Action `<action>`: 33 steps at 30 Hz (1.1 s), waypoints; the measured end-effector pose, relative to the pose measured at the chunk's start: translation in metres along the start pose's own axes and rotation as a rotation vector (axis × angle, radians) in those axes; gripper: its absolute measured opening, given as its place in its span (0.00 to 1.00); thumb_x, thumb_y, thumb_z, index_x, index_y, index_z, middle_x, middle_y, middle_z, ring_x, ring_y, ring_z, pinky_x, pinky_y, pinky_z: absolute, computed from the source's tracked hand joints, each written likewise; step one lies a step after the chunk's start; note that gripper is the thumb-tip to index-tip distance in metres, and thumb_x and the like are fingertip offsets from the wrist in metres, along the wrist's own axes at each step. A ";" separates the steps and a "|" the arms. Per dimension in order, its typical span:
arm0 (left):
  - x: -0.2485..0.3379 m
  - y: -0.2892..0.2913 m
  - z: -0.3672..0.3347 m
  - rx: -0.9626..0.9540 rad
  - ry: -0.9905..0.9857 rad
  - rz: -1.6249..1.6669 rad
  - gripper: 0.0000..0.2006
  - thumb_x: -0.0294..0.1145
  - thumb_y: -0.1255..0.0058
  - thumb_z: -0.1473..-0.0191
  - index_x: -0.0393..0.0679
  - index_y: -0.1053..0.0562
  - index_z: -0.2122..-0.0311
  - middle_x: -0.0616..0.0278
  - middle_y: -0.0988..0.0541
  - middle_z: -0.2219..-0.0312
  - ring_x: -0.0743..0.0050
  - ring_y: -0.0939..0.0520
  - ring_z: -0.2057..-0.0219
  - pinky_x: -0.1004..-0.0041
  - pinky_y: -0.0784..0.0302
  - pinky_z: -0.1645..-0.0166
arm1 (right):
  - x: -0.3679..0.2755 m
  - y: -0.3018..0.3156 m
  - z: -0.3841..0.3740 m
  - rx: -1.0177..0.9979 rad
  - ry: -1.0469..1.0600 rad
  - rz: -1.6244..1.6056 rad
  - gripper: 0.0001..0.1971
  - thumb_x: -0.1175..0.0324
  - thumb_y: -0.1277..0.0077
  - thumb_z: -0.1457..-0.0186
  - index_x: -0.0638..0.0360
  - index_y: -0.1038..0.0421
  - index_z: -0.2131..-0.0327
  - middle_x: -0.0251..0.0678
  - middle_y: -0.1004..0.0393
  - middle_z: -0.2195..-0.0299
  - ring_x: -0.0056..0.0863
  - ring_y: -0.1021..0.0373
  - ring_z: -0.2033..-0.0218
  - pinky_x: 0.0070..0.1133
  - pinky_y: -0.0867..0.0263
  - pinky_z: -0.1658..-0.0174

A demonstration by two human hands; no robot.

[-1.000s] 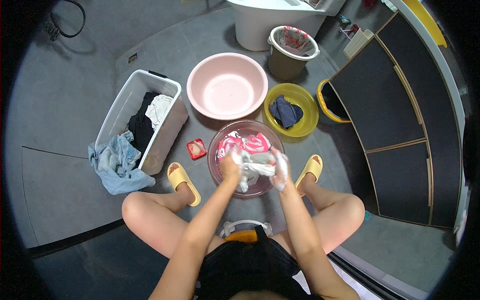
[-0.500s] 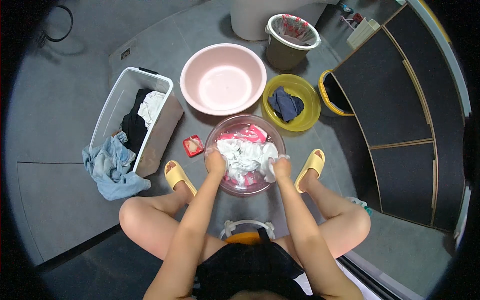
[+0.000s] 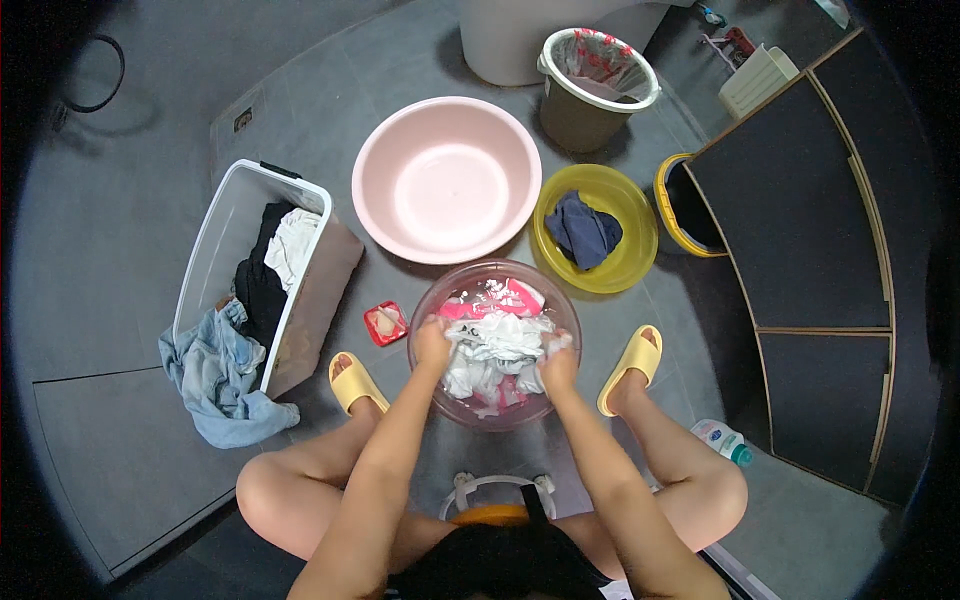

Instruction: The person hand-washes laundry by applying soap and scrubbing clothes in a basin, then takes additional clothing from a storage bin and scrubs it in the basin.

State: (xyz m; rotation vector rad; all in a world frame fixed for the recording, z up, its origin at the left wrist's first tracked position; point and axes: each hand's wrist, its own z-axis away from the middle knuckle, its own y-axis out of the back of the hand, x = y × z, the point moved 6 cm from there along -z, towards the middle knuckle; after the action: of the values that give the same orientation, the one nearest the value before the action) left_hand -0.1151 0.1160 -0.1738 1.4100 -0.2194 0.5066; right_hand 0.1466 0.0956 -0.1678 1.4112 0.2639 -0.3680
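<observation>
The left hand (image 3: 432, 345) and the right hand (image 3: 558, 368) are held apart, with the fingers of each curled shut around opposite sides of a bunched white cloth (image 3: 498, 338); the fingertips are partly hidden, so how firmly it is pinched cannot be told. The cloth lies between them, inside a translucent brownish-pink basin (image 3: 520, 419) with suds, and part of a pink-and-white cloth (image 3: 522, 298) is seen beyond its far side. For good handling, the white cloth is probably best gathered low, within the rim, so that drips are caught, and gripped afresh in sections so that every fold is worked evenly. Its upper fold is stretched left to right between the hands, and that may be taken as its long axis; the looser part is spread toward the near side, and no clear leading end can be made out in the crumpled mass. Just left of the basin a red soap dish (image 3: 385, 323) is placed. Farther off, a pale pink basin (image 3: 450, 190) is set, and at far right a yellow basin (image 3: 638, 240) is seen with a dark blue cloth (image 3: 582, 230) inside.
</observation>
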 end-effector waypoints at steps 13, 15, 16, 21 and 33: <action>0.029 0.009 0.068 -0.087 -0.124 0.475 0.07 0.18 0.52 0.71 0.38 0.34 0.79 0.54 0.28 0.64 0.58 0.28 0.63 0.70 0.32 0.59 | -0.056 -0.027 -0.037 -0.113 0.015 -0.381 0.25 0.52 0.51 0.59 0.60 0.34 0.60 0.51 0.33 0.63 0.42 0.35 0.61 0.29 0.40 0.57; 0.037 0.015 0.082 -0.173 -0.183 0.278 0.08 0.22 0.50 0.69 0.39 0.31 0.76 0.54 0.28 0.64 0.55 0.29 0.62 0.66 0.32 0.59 | -0.060 -0.037 -0.035 -0.298 -0.158 -0.085 0.25 0.53 0.48 0.61 0.60 0.33 0.60 0.49 0.33 0.61 0.43 0.36 0.60 0.30 0.40 0.56; 0.046 0.015 0.089 -0.407 -0.149 0.077 0.10 0.27 0.50 0.67 0.41 0.30 0.72 0.56 0.28 0.65 0.56 0.29 0.62 0.66 0.32 0.59 | -0.059 -0.036 -0.032 -0.311 -0.208 -0.015 0.22 0.55 0.46 0.63 0.60 0.31 0.64 0.47 0.31 0.64 0.42 0.34 0.63 0.30 0.38 0.59; 0.042 0.006 0.074 -0.461 0.253 -0.091 0.19 0.48 0.51 0.59 0.40 0.32 0.72 0.52 0.28 0.66 0.57 0.29 0.61 0.64 0.30 0.63 | -0.038 -0.030 -0.012 -0.160 -0.063 -0.173 0.15 0.61 0.43 0.66 0.60 0.30 0.75 0.43 0.28 0.77 0.40 0.31 0.72 0.30 0.36 0.67; -0.005 -0.020 0.075 -0.008 0.419 0.662 0.07 0.30 0.57 0.55 0.41 0.32 0.70 0.58 0.29 0.75 0.69 0.27 0.69 0.72 0.31 0.69 | -0.036 -0.017 0.037 -0.401 -0.133 -0.196 0.14 0.62 0.45 0.63 0.59 0.29 0.72 0.41 0.28 0.76 0.38 0.31 0.72 0.27 0.37 0.67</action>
State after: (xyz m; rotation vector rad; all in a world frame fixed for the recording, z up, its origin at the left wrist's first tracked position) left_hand -0.0988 0.0404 -0.1818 1.1711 -0.3464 1.3265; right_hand 0.1057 0.0601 -0.1635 0.9648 0.3474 -0.5356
